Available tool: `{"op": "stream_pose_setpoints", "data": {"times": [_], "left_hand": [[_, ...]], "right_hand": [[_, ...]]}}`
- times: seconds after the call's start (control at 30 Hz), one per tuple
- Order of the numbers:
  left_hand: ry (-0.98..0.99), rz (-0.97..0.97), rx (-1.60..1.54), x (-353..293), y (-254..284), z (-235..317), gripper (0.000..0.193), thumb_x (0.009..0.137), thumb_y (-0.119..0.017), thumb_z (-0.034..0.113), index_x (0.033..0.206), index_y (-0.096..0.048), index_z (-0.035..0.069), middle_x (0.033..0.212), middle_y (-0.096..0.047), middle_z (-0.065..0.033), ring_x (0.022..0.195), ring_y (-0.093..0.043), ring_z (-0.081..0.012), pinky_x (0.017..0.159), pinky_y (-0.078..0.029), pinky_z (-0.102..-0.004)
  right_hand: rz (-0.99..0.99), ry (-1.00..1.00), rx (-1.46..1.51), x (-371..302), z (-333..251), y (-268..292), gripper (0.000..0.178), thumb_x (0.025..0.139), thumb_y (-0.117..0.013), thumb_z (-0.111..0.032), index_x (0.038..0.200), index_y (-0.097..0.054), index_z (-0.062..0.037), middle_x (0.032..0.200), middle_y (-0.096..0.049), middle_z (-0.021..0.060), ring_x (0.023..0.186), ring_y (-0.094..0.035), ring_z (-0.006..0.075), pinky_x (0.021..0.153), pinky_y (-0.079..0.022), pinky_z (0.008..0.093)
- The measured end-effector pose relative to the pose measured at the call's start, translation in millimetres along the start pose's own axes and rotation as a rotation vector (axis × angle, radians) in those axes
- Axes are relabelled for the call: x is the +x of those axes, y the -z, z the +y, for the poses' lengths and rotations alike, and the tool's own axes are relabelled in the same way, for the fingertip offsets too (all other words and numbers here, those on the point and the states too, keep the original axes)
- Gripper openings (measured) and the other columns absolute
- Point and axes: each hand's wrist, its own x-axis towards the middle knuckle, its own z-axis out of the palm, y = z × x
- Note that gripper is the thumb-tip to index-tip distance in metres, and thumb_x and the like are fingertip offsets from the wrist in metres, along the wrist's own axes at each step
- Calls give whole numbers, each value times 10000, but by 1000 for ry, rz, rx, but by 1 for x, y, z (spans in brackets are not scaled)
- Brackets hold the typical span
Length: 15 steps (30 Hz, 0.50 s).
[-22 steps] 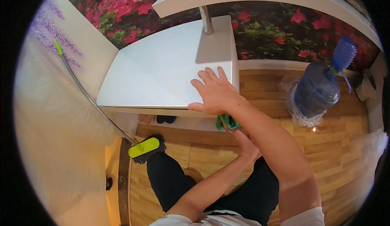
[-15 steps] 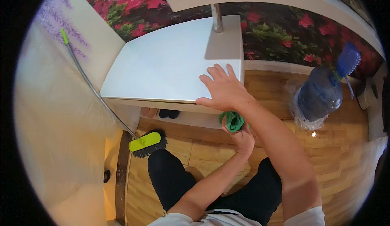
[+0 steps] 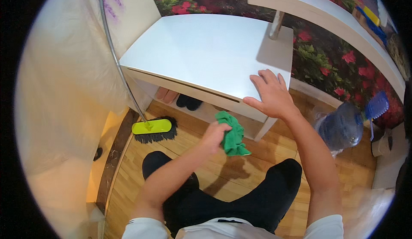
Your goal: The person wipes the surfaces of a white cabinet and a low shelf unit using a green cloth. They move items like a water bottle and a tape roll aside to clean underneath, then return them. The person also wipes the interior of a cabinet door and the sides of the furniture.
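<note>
At frame centre, the left hand is clenched around a green cloth. The cloth is bunched, with folds hanging below the fist, and sits just beside the front edge of a white table, over the wood floor. Whether the cloth touches the table edge cannot be told.

Right of centre, the right hand lies flat and released on the table's front right corner, fingers spread, holding nothing. Both forearms enter from the lower edge, above dark trousers and a white shirt.

Under the table, shoes stand in a row on the floor. Left of centre, a broom with a lime-green head and black bristles rests on the floor; its metal handle leans toward the upper left of the frame against a pale wall.

At right, a blue water bottle stands on the floor, near the table's corner. A floral wall covering runs behind the table, and a white shelf crosses the upper right, joined to the table by a post.
</note>
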Motion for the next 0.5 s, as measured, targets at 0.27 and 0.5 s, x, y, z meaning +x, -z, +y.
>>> {"op": "stream_pose_setpoints", "data": {"times": [0.27, 0.5], "left_hand": [[147, 117, -319, -29, 84, 19, 252, 999, -561, 134, 1205, -647, 17, 1087, -739, -146, 956, -746, -297, 861, -645, -479], [247, -380, -37, -49, 50, -17, 265, 1001, -656, 128, 1257, -626, 68, 1101, -735, -118, 906, -738, -223, 788, -638, -408]], "right_hand": [[83, 76, -27, 7, -10, -2, 759, 899, -758, -526, 1452, -584, -35, 1495, -506, 247, 1410, -466, 452, 1218, -329, 573], [17, 47, -54, 13, -10, 5, 782, 849, -793, -465, 1477, -563, -59, 1535, -478, 252, 1410, -460, 453, 1200, -349, 545]]}}
